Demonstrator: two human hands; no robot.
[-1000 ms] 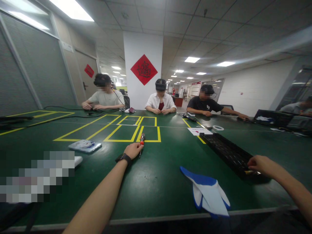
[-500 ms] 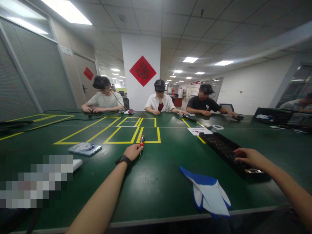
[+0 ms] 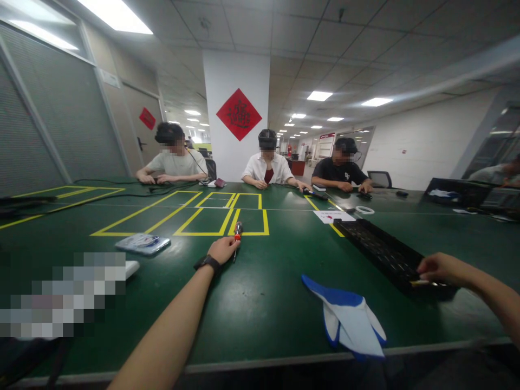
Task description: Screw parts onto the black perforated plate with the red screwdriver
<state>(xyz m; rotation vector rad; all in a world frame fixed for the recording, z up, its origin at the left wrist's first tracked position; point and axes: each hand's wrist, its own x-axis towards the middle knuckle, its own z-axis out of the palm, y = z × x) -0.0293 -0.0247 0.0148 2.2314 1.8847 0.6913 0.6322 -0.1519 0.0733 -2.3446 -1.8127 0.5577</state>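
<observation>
Left hand: closed on a screwdriver, which was gripped at the red collar by the fingertips. The clear handle was directed toward the far side of the green table, the thin shaft toward the near edge. A dark band was worn at the wrist.

Right hand: placed over the near end of a long black tray, well apart from the screwdriver. The fingers were curled in, and a small yellowish piece was seen just below the fingertips; whether it was gripped or merely touched could not be told.

Glove, blue and white: laid between the two forearms, by the near edge.

White sheet: set at the tray's far end, with a white ring just beyond.

Flat packet: placed to the left of the left hand, apart from it.

Yellow tape outlines: marked on the tabletop beyond the left hand.
</observation>
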